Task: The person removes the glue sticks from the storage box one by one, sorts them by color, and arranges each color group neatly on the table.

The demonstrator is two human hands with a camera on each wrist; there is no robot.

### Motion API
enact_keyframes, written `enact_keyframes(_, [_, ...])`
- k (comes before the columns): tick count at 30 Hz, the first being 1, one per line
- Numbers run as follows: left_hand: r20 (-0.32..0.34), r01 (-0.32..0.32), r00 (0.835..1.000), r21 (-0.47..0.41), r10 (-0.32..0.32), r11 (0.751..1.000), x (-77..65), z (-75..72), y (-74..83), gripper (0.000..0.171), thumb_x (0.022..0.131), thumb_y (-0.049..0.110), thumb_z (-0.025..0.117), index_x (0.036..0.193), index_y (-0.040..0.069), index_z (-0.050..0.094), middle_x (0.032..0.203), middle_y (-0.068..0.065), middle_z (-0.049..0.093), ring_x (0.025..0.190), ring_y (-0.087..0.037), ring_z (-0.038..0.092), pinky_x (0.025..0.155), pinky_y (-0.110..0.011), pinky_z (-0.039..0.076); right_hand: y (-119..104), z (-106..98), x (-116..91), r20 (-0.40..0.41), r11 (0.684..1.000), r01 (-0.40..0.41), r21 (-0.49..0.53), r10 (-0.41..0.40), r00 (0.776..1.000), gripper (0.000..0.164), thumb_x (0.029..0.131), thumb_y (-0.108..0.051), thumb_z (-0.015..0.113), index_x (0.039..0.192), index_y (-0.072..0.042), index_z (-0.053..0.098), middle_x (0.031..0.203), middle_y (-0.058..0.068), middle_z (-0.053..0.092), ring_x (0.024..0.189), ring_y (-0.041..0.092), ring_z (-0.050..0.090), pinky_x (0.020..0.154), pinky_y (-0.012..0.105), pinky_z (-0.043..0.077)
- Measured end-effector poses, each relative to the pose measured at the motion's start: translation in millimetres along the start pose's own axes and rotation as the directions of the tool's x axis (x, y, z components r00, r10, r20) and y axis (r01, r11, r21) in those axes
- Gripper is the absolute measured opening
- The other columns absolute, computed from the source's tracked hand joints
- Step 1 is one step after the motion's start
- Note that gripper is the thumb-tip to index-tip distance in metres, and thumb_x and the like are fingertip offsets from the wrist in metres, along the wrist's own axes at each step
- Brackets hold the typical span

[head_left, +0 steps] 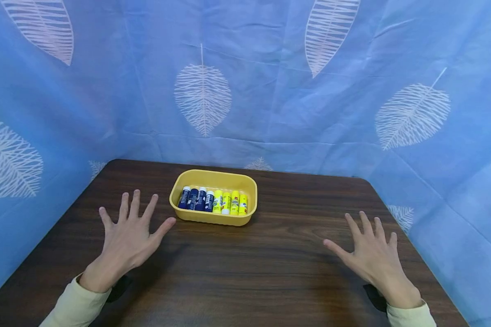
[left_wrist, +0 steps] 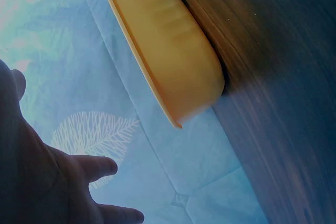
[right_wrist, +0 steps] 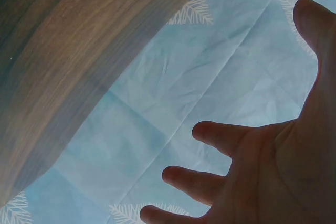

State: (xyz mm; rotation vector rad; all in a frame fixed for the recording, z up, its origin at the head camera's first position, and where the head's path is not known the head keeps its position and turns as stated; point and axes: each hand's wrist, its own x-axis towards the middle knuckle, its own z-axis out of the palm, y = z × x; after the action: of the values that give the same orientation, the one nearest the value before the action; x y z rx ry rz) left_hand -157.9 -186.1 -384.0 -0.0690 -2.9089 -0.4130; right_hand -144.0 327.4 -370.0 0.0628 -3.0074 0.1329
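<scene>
A yellow plastic basket (head_left: 212, 219) stands toward the back of the table, left of centre. Inside it several glue sticks lie side by side in a row: dark blue ones (head_left: 201, 199) with white caps on the left, bright yellow ones (head_left: 235, 202) on the right. My left hand (head_left: 127, 240) hovers with fingers spread, its thumb nearest the basket's left front corner. Over the right part of the table my right hand (head_left: 372, 256) is spread too, well apart from the basket. Both palms hold nothing, as the wrist views also show.
The dark brown wooden table (head_left: 245, 272) has rounded back corners. Blue cloth (head_left: 270, 100) with white leaf prints hangs behind it and along both sides, close to the table's edges.
</scene>
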Motion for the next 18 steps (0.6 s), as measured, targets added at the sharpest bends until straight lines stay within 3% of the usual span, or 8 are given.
enact_keyframes(18, [0.003,-0.011,1.000,0.016,0.010,1.000,0.6,4.5,-2.6,0.098,0.094,0.079,0.034,0.160,0.007,0.031,0.164,-0.035,0.011,0.151,-0.057,0.001,0.106,-0.081,-0.013,-2.1,2.5,0.8,0.031,1.000,0.014,0.019,-0.015,0.999,0.103,0.091,-0.077,0.051,0.160,-0.003,0.029,0.159,0.038,0.021,0.139,0.068,0.018,0.100,0.084,0.015])
